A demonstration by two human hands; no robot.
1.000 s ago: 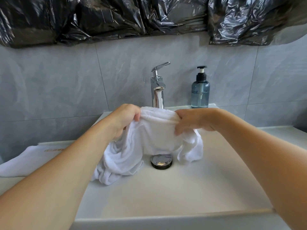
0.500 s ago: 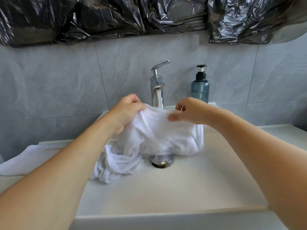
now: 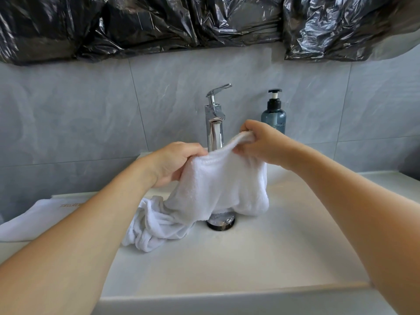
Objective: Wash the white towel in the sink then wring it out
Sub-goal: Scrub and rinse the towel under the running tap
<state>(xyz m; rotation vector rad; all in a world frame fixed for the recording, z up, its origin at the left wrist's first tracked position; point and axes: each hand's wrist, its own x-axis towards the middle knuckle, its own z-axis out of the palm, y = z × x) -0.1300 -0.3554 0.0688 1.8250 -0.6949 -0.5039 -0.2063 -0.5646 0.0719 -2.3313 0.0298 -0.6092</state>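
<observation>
— What do we see, from the left?
— Our left hand [image 3: 175, 162] grips one end of the white towel [image 3: 218, 189]; its tail trails into the sink [image 3: 261, 258].
— And rightward?
— Our right hand [image 3: 261, 142] pinches the other end, raised before the faucet [image 3: 214, 123], above the drain [image 3: 221, 221].

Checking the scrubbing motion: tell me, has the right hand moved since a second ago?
Yes. The right hand has risen, from the faucet's base to beside the soap bottle.
</observation>
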